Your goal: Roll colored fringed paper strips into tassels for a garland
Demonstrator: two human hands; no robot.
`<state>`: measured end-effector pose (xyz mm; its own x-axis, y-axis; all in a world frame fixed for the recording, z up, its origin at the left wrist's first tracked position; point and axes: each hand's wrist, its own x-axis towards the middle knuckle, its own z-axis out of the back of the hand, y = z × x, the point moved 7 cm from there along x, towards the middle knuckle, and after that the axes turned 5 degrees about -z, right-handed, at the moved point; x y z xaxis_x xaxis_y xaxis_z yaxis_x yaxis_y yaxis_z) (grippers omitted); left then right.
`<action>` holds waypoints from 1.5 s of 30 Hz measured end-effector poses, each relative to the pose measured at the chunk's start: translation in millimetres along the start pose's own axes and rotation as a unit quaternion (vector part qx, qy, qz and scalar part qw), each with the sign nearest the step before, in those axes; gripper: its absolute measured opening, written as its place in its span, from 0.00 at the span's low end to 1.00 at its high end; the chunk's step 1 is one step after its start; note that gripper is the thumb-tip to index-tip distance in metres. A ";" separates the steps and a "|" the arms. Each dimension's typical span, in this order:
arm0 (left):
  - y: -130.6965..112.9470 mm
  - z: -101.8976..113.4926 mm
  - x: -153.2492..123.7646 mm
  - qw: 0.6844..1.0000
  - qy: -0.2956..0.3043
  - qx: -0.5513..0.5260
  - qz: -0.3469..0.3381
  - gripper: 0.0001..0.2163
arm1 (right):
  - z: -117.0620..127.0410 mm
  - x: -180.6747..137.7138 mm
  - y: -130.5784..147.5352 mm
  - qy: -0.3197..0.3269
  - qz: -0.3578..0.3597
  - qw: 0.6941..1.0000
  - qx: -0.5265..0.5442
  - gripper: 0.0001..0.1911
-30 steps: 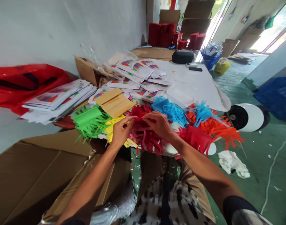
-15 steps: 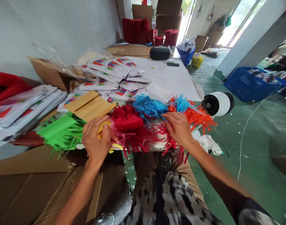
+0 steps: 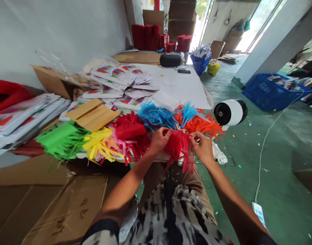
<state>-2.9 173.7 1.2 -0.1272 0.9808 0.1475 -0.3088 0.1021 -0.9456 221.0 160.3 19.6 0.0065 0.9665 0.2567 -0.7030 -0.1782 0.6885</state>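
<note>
A red tissue-paper fringe (image 3: 176,144) hangs between my hands at the table's near edge, its cut strips dangling over my lap. My left hand (image 3: 159,139) pinches its upper left corner. At the upper right end, the fingertips of my right hand (image 3: 202,146) are closed on it. Left of my hands lie a darker red fringe bundle (image 3: 130,127), a yellow fringe (image 3: 101,144) over pink strips (image 3: 116,141), and a green fringe (image 3: 62,139). Just beyond my hands are blue fringes (image 3: 157,115) and an orange fringe (image 3: 204,124).
A folded tan paper piece (image 3: 93,115) lies above the green fringe. Printed white packets (image 3: 120,80) are piled behind it, with more stacked at left (image 3: 25,115). A white fan (image 3: 231,112) stands at right. Cardboard (image 3: 61,207) is at lower left; a cable (image 3: 263,156) crosses the floor.
My left hand has left the yellow fringe and moved right to the red fringe. Both hands now hold the red fringe up, stretched between them. The yellow fringe lies uncovered.
</note>
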 end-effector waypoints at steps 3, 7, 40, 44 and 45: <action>2.3 -7.6 3.6 1.000 0.009 -0.016 0.012 0.14 | 2.1 -11.2 3.3 -0.014 0.013 1.000 0.024 0.13; -25.3 -4.2 -11.1 0.997 0.055 -0.058 0.010 0.17 | 18.5 -28.0 12.0 0.027 0.049 0.995 0.085 0.11; -16.4 23.9 -102.0 0.774 0.611 -0.013 0.165 0.24 | 32.2 -1.8 31.3 0.305 0.086 0.939 0.132 0.13; -30.1 96.3 -58.7 0.858 0.398 0.306 0.111 0.27 | -15.7 17.6 18.4 0.282 0.072 0.944 0.156 0.15; -40.0 109.3 -53.5 0.857 0.319 0.398 0.077 0.28 | -25.4 19.9 15.6 0.273 0.071 0.948 0.148 0.15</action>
<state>-86.8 99.0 62.9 0.2383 0.8894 -0.3902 -0.9117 0.0664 -0.4054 192.1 181.4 18.1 -0.5001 0.8655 0.0276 -0.4378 -0.2802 0.8543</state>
